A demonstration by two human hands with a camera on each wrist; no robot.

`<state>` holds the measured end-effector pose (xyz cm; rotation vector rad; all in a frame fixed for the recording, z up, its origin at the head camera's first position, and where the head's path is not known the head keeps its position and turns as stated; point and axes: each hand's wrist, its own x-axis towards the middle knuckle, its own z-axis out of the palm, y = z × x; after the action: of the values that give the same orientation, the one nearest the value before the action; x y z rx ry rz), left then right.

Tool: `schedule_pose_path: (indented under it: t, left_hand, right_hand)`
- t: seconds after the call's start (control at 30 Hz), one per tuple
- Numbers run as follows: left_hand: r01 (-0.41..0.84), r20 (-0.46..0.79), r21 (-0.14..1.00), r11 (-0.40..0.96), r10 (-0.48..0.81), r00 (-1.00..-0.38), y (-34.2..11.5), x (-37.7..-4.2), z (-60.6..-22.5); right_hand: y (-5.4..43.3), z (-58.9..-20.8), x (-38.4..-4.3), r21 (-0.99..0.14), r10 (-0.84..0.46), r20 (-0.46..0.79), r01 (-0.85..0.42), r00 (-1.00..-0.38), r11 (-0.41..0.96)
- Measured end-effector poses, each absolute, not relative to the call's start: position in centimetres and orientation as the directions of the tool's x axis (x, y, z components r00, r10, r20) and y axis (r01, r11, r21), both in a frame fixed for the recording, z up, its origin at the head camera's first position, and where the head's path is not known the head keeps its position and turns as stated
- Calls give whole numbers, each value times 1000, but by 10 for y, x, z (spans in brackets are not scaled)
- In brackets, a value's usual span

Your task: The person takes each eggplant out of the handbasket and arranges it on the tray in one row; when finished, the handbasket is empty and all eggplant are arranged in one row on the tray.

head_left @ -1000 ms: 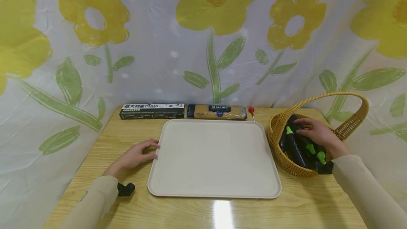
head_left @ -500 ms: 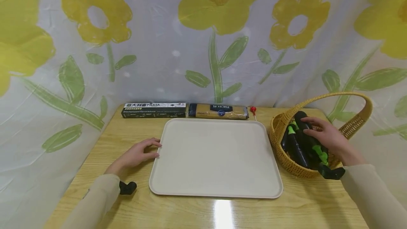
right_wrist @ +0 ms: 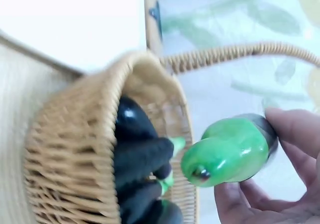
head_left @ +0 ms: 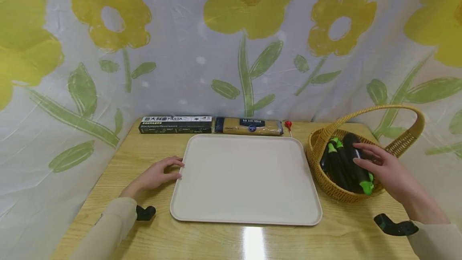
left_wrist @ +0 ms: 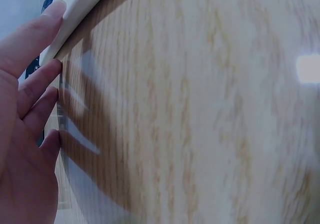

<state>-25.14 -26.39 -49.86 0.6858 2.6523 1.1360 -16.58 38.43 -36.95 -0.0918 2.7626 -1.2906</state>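
Observation:
My right hand holds an eggplant between thumb and fingers above the wicker basket. Its green cap points toward the camera in the right wrist view, raised clear of the others. Several more dark eggplants with green stems lie inside the basket. At the left rim of the cream tray, my left hand rests with fingers loosely bent and apart, fingertips at the edge. The left wrist view shows its thumb against the tray's rim.
A black pasta box and a spaghetti packet lie along the table's back edge. Beside them is a small red-headed stick. The basket's tall handle arches over its opening. A flowered curtain hangs behind.
Inside the basket, my right hand has taken hold of an eggplant and lifted it, shifting right and toward me. My left hand has stayed at the tray's edge.

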Motion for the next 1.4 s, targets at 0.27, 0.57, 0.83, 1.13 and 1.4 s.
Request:
schedule_pose_path:
  t: [0.27, 0.57, 0.83, 1.13, 1.4]
  left_hand:
    - [349, 22, 716, 605, 480, -877, -263, -251, -499]
    - [340, 14, 717, 609, 476, -879, -264, -250, -498]
    - [352, 31, 723, 595, 480, -876, -263, -249, -495]
    - [369, 39, 705, 606, 486, -873, -262, -250, -493]
    - [399, 61, 687, 607, 500, -864, -263, -251, -496]
  right_hand:
    - [376, -374, -140, -849, -77, -45, -3, -996, 529]
    - [365, -368, -118, -766, -60, -82, 24, -995, 642]
    - [341, -364, -109, -788, -68, -48, -4, -997, 615]
    - [297, -360, -103, -871, -155, -164, 69, -974, 487]
    - [261, -367, -114, -907, -265, -120, -3, -957, 421]
